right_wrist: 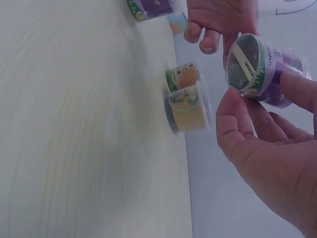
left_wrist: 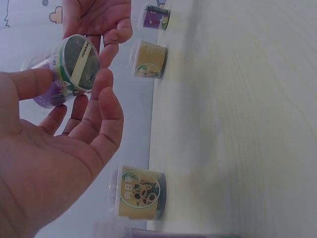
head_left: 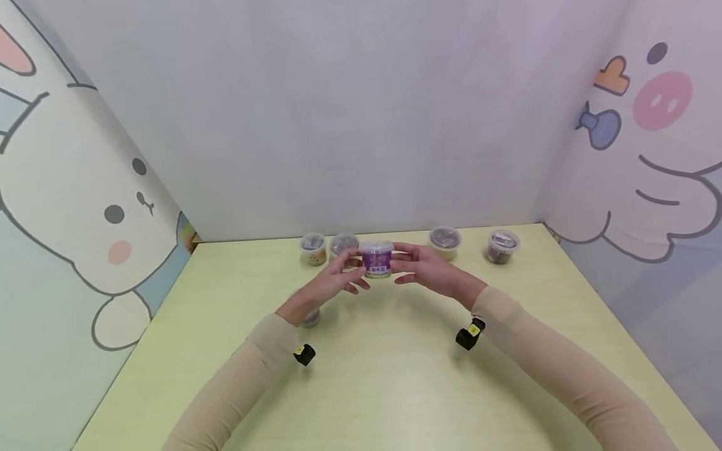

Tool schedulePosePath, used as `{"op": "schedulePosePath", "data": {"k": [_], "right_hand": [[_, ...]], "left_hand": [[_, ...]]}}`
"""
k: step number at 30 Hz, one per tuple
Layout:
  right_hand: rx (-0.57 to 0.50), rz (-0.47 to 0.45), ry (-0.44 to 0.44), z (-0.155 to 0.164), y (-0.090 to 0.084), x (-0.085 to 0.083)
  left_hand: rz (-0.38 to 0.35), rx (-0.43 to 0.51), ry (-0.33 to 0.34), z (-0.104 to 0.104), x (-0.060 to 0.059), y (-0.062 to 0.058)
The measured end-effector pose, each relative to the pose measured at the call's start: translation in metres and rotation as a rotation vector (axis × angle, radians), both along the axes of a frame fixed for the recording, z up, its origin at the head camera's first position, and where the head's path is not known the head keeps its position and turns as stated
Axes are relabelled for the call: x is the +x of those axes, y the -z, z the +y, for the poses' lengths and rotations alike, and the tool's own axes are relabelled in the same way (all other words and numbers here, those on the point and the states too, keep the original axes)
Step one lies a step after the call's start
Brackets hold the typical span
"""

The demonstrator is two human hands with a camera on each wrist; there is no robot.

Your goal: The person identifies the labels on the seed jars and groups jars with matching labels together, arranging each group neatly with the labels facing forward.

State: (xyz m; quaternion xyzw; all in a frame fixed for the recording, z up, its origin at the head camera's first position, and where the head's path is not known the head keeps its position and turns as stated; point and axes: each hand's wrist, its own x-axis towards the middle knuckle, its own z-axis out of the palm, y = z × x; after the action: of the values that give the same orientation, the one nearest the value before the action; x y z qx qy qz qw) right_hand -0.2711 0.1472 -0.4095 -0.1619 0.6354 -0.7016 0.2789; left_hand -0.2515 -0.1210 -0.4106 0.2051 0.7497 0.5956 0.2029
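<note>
Holding a small purple cup (head_left: 376, 259) up off the table (head_left: 395, 376), both hands are pinching it between curled fingertips, the left hand (head_left: 338, 275) on one side and the right hand (head_left: 425, 269) on the other, apparently steadying it for inspection. Four other lidded cups (head_left: 444, 241) are standing behind the purple cup along the table's far edge.
</note>
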Motion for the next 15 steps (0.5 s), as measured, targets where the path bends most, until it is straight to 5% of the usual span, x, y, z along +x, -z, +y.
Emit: {"op": "schedulePosePath", "data": {"k": [15], "right_hand": [[0.013, 0.009, -0.015, -0.0037, -0.0039, 0.0031]], "left_hand": [[-0.005, -0.012, 0.001, -0.0050, 0.0010, -0.0006]]}}
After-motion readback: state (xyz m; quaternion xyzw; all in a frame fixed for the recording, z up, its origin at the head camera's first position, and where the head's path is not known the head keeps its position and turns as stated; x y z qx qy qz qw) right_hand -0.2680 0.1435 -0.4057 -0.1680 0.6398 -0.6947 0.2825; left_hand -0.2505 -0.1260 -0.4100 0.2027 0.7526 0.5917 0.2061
